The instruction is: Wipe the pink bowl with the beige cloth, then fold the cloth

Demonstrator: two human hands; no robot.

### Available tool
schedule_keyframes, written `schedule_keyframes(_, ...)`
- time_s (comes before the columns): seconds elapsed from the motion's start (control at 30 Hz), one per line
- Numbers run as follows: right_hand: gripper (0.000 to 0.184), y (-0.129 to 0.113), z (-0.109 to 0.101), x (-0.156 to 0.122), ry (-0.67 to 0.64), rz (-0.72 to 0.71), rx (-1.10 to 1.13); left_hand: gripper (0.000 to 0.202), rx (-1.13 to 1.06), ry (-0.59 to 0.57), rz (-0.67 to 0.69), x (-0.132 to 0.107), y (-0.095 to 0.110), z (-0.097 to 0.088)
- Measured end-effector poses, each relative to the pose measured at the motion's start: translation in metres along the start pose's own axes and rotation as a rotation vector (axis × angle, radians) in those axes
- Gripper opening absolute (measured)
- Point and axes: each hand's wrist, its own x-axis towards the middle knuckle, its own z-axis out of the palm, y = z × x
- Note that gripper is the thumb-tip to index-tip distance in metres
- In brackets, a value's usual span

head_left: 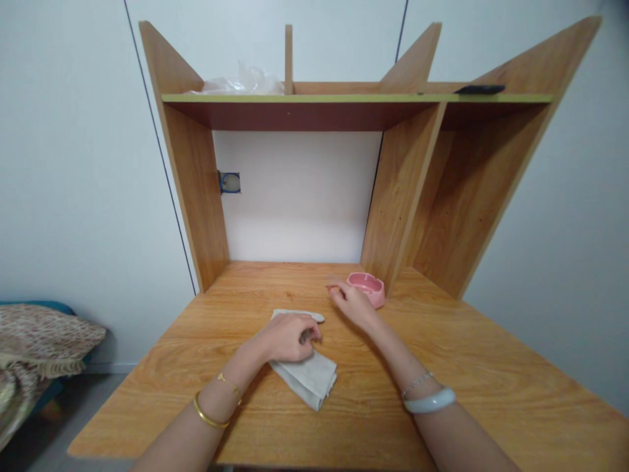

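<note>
My left hand rests on a folded pale grey cloth in the middle of the wooden desk, its fingers curled down onto the fabric. My right hand lies on the desk farther back, fingers together and pointing left, just left of a small pink dish. I cannot make out whether it holds anything. The pink dish stands near the foot of an upright wooden divider.
A wooden hutch rises at the back of the desk with an upper shelf. Clear plastic and a dark flat object lie on that shelf. A patterned blanket sits on the floor at left.
</note>
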Motion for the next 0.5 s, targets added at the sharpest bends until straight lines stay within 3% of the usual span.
schedule_keyframes(0.13, 0.027, -0.003, 0.026, -0.005, -0.131, -0.139, 0.114, 0.035, 0.042, -0.089, -0.012, 0.0, 0.002, 0.004)
schedule_keyframes(0.3, 0.013, -0.001, 0.039, -0.009, -0.197, -0.16, 0.155, 0.021, 0.068, -0.097, -0.049, 0.001, -0.005, 0.005)
schedule_keyframes(0.4, 0.006, -0.001, 0.037, -0.008, -0.202, -0.142, 0.197, 0.013, -0.154, 0.058, -0.08, 0.005, -0.02, 0.001)
schedule_keyframes(0.5, 0.005, 0.001, 0.03, -0.005, -0.189, -0.102, 0.217, 0.007, -0.597, 0.384, -0.192, 0.007, -0.043, -0.007)
